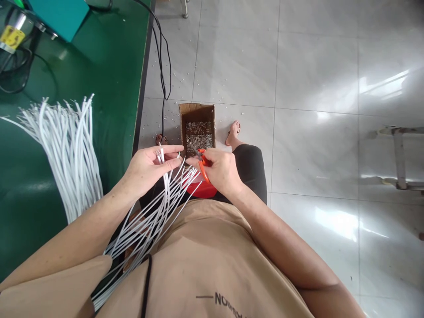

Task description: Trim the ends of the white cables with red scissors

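Evidently, the fingers of the left hand (150, 163) are closed around a few slim, white, plastic-looking cables (166, 185), thumb and forefinger near one end. The fingers of the right hand (217, 170) wrap the orange-handled metal snips (203, 171), blades angled out above the lap; how far the blades part is too small to tell. Good work here probably means steadying each cable close to its tip, keeping the left fingers clear of the blades, and staying over the open brown cardboard box (198, 115) below, which holds small silvery scraps (198, 141). The cables' lengths fan across the lap, under the left forearm. Farther left, a thick bundle of white cables (73, 163) lies on the glossy green counter (119, 66).
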`<state>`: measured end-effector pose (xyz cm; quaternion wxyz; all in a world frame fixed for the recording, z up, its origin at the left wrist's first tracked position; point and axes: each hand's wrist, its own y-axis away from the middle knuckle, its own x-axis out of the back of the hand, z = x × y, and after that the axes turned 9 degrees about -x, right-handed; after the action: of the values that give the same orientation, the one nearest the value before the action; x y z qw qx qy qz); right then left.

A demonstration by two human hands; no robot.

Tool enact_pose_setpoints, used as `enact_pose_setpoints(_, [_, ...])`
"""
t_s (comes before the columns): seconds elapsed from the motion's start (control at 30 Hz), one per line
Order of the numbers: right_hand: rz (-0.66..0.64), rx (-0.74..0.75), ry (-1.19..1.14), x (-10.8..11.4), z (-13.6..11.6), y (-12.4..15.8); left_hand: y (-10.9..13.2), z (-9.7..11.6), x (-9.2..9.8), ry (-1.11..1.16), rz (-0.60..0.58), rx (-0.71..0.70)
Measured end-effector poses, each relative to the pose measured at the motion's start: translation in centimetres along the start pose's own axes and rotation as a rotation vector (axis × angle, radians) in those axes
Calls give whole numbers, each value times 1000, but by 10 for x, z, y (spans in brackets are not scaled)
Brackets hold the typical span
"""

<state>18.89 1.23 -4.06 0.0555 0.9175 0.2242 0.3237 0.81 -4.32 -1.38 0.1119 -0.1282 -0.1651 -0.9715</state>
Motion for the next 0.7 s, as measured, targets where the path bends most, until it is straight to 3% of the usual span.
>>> enact_pose_setpoints(0.17, [-326, -274, -734, -3, -18, -5, -1, 0, -1, 85, -20, -24])
enact_pose_setpoints(0.27, [-355, -322, -947, -11, -25, -3, -1, 1, -1, 101, -40, -3])
enact_pose_setpoints(0.4, [-148, -232, -1043, -19, -31, 3, -1, 3, -1, 178, -65, 6])
enact_pose_setpoints(0.5, [-22, -282, -1073, -17, -31, 3, -1, 3, -1, 231, -71, 9])
enact_pose_setpoints(0.57, [-22, -354, -1061, -13, -29, 3, -1, 3, -1, 240, -68, 13])
enact_pose_setpoints(0.7, [-196, -327, -1020, -15, -29, 6, -1, 2, -1, 229, -89, -12])
